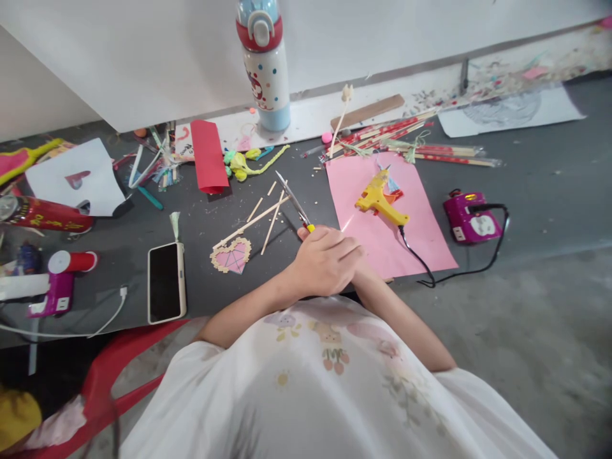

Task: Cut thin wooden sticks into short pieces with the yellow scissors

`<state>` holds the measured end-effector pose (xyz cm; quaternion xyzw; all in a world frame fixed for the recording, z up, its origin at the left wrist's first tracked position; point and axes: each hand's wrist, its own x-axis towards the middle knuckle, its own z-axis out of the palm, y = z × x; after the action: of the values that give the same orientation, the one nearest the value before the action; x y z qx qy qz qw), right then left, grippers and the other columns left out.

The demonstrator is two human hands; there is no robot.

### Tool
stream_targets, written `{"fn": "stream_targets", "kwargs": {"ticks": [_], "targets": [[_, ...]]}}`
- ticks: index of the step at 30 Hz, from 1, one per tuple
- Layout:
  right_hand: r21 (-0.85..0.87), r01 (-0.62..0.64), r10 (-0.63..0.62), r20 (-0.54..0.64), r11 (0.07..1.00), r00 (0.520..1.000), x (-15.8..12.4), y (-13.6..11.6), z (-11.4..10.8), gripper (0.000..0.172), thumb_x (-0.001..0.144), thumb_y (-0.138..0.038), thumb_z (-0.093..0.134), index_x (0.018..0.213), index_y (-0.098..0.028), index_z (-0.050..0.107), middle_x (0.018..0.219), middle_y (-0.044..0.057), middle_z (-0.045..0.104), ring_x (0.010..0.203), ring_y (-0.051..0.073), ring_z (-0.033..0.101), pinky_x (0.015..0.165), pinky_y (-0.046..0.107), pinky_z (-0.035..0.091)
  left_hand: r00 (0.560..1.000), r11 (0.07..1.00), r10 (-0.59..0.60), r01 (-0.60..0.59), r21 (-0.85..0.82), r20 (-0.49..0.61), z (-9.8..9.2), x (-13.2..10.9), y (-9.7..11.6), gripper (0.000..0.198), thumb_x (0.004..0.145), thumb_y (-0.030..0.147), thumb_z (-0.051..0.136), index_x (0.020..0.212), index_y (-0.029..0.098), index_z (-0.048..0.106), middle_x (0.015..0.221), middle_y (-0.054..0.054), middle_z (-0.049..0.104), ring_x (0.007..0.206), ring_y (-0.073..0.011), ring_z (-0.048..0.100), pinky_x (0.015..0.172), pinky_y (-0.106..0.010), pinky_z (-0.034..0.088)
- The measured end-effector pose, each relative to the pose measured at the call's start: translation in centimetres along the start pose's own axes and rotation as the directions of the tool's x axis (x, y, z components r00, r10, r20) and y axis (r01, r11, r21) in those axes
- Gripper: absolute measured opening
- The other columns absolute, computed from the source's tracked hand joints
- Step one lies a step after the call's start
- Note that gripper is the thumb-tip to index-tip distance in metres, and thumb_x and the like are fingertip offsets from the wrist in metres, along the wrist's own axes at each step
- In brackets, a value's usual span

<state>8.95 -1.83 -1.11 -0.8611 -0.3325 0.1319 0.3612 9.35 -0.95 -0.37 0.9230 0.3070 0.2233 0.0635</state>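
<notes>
Near the table's front edge, my left hand (327, 258) is closed, its fingers wrapped over my right hand and the handle end of a pair of scissors (297, 203). Only the wrist side of my right hand (359, 273) shows; its fingers are hidden underneath. The yellow handle peeks out beside my left knuckles, with the metal blades pointing up and left. By the blades lies a long thin wooden stick (253, 222), crossed by a shorter stick (271, 228). Below them sits a pink paper heart (233, 257), edged with small wooden pieces and crossed by dark lines.
A yellow glue gun (380, 197) rests on pink paper (421, 245), its cord running to a purple power block (471, 220). A phone (166, 284) lies left. Behind stand a water bottle (268, 83) and a red paper piece (209, 156). Packaged sticks (444, 152) lie at the back right.
</notes>
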Motion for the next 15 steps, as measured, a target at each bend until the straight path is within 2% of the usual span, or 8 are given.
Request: {"fn": "stream_targets", "kwargs": {"ticks": [3,5,6,7,9,10,12,15], "targets": [[0.030,-0.049,0.042,0.196,0.998,0.980,0.4,0.5,-1.1,0.051,0.094,-0.042,0.008,0.128,-0.023,0.042,0.108,0.025,0.057,0.115,0.043,0.055,0.062,0.062,0.048,0.999,0.999,0.042,-0.041,0.023,-0.015,-0.6,0.2,0.1,0.034,0.091,0.026,0.032,0.104,0.019,0.063,0.102,-0.009,0.070,0.089,-0.0260,0.061,0.081,-0.044,0.043],[0.110,0.069,-0.099,0.297,0.992,0.950,1.8,1.8,-2.3,0.052,0.095,-0.043,0.007,0.124,-0.023,0.045,0.106,0.024,0.059,0.109,0.041,0.058,0.059,0.056,0.047,0.992,0.994,0.094,-0.089,0.056,-0.087,-1.2,0.0,0.2,0.032,0.090,0.024,0.034,0.105,0.018,0.061,0.104,-0.008,0.069,0.091,-0.0241,0.061,0.081,-0.041,0.043],[0.135,0.181,-0.222,0.421,0.974,0.880,2.9,2.5,-3.0,0.049,0.095,-0.045,0.011,0.119,-0.024,0.048,0.104,0.022,0.061,0.103,0.039,0.061,0.057,0.052,0.047,0.983,0.992,0.115,-0.105,0.073,-0.145,-1.5,-0.3,0.2,0.031,0.089,0.024,0.035,0.107,0.017,0.060,0.105,-0.008,0.069,0.094,-0.0234,0.060,0.082,-0.040,0.044],[0.154,0.282,-0.320,0.542,0.947,0.777,4.1,3.3,-3.6,0.043,0.095,-0.047,0.019,0.112,-0.024,0.052,0.099,0.019,0.063,0.095,0.035,0.064,0.055,0.046,0.046,0.970,0.991,0.118,-0.102,0.084,-0.213,-1.8,-0.7,0.1,0.031,0.089,0.024,0.036,0.110,0.017,0.058,0.106,-0.008,0.068,0.097,-0.0228,0.060,0.084,-0.039,0.044],[0.207,0.422,-0.426,0.733,0.883,0.530,6.7,4.2,-4.8,0.035,0.091,-0.052,0.037,0.097,-0.023,0.055,0.086,0.013,0.066,0.078,0.028,0.066,0.053,0.038,0.045,0.928,0.996,0.047,-0.018,0.082,-0.369,-2.6,-1.8,-0.2,0.030,0.088,0.024,0.038,0.113,0.019,0.056,0.105,-0.008,0.067,0.099,-0.0212,0.059,0.088,-0.038,0.044],[0.215,0.436,-0.433,0.752,0.874,0.497,7.7,4.4,-5.2,0.035,0.088,-0.055,0.043,0.089,-0.022,0.055,0.078,0.011,0.066,0.071,0.026,0.064,0.053,0.036,0.044,0.895,0.996,-0.026,0.063,0.070,-0.446,-3.0,-2.4,-0.5,0.029,0.088,0.023,0.038,0.111,0.022,0.055,0.101,-0.007,0.066,0.097,-0.0199,0.059,0.089,-0.038,0.044],[0.215,0.464,-0.447,0.756,0.860,0.479,8.9,4.3,-6.0,0.037,0.085,-0.058,0.047,0.085,-0.021,0.053,0.074,0.008,0.065,0.068,0.023,0.063,0.055,0.033,0.043,0.790,0.961,-0.196,0.273,0.047,-0.581,-3.6,-3.5,-1.2,0.023,0.088,0.020,0.041,0.106,0.022,0.056,0.097,-0.007,0.064,0.095,-0.0189,0.059,0.091,-0.038,0.042],[0.222,0.514,-0.499,0.709,0.828,0.499,9.0,3.7,-6.7,0.042,0.082,-0.059,0.052,0.093,-0.019,0.053,0.079,0.008,0.066,0.072,0.023,0.064,0.061,0.031,0.044,0.731,0.867,-0.365,0.493,0.076,-0.576,-4.2,-4.5,-2.3,0.021,0.090,0.023,0.044,0.107,0.019,0.056,0.106,-0.011,0.062,0.105,-0.0220,0.056,0.097,-0.042,0.039]]}}
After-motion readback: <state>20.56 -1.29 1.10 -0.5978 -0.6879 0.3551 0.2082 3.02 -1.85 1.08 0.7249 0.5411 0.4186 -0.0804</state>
